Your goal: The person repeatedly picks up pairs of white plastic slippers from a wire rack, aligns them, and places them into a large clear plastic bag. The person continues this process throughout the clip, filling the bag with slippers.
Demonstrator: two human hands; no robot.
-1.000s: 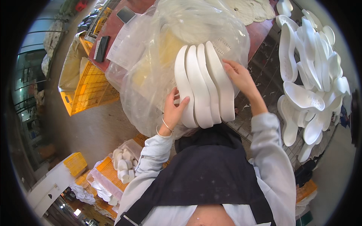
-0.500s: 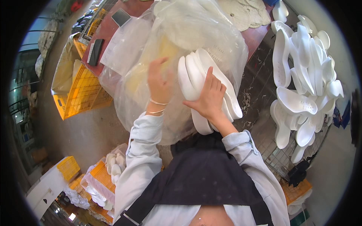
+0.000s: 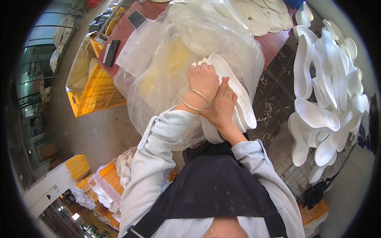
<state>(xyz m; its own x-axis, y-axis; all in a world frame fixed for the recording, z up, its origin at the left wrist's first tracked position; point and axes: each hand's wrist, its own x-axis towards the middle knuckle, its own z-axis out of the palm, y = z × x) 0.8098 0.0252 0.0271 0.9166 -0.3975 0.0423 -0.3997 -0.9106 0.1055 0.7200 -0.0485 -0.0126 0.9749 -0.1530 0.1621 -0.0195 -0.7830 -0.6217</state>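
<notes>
A bunch of white moulded insoles (image 3: 234,79), stood close side by side with small holes in the outermost one, lies on a clear plastic bag (image 3: 152,103) in front of me. Over their far left ends my left hand (image 3: 203,79) is closed, its fingers curled down and the tips hidden. Just beside it, my right hand (image 3: 223,104) grips the middle of the bunch, fingers extended along the insoles. Its thumb is hidden behind my left wrist, where my two hands touch or overlap.
A wire rack (image 3: 285,168) at right is heaped with loose white insoles (image 3: 317,115). On the red table lie a phone-like device (image 3: 137,19), a dark box (image 3: 111,52), paper sheets (image 3: 133,49) and a pale layered stack (image 3: 262,18). Yellow crates (image 3: 95,95) stand left; scraps (image 3: 269,109) litter the floor.
My left hand has moved right from beside the insoles and closed over their far ends. My right hand stays on the bunch, its thumb now covered. The whole view has shifted slightly.
</notes>
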